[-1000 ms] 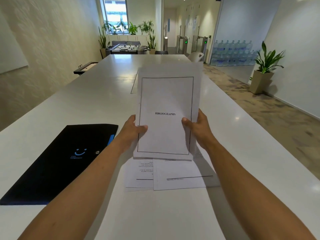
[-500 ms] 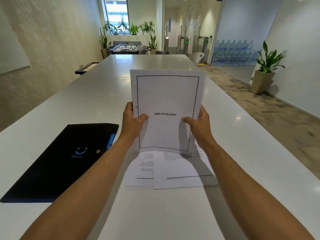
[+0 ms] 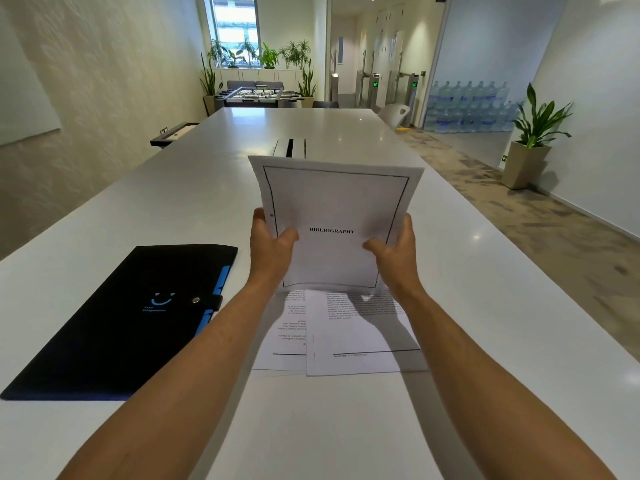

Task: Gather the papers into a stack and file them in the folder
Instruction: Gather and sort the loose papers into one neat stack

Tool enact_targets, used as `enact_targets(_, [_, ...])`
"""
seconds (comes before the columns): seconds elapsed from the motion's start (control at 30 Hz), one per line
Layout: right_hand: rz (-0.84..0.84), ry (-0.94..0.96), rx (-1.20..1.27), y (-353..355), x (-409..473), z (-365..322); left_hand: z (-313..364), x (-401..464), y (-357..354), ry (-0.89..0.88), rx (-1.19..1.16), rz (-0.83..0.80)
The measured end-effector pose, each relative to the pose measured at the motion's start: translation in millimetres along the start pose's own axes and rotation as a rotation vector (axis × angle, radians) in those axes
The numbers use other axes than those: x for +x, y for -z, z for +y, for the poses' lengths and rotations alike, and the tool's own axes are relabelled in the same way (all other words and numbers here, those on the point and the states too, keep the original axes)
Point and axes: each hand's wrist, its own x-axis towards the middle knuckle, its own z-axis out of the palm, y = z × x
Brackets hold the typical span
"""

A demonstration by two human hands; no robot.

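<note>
A paper stack (image 3: pixel 334 206) with a bordered page reading BIBLIOGRAPHY stands nearly upright above the white table (image 3: pixel 173 188). My left hand (image 3: pixel 270 249) grips its left edge and my right hand (image 3: pixel 394 252) grips its right edge, thumbs on the front page. Beneath the stack two loose printed sheets (image 3: pixel 349 337) lie overlapping on the table, text upside down to me. A black folder (image 3: pixel 121 320) with a blue smile mark, a snap strap and blue inner edge lies shut to the left of my left forearm.
A cable slot (image 3: pixel 289 147) is set in the table behind the stack. Past the right table edge is carpeted floor with a potted plant (image 3: pixel 530 147) and stacked water bottles (image 3: pixel 464 105). A foosball table (image 3: pixel 258 95) stands at the far end.
The held stack has come down and tilted more upright, its bottom edge close above the loose sheets. Both hands have kept their grip on its sides.
</note>
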Motion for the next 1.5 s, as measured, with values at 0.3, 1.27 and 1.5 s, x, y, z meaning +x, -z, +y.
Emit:
enact_targets(0.3, [-0.042,0.001,-0.060,-2,9,0,3,7,-3,0.025,0.025,-0.088])
enact_targets(1.27, [-0.017,-0.563,-0.293,30,1,79,-47,-23,12,0.474,1.179,-0.079])
enact_targets(1.5, [-0.010,-0.526,-0.316,29,-2,77,-44,-10,22,0.625,0.765,-0.026])
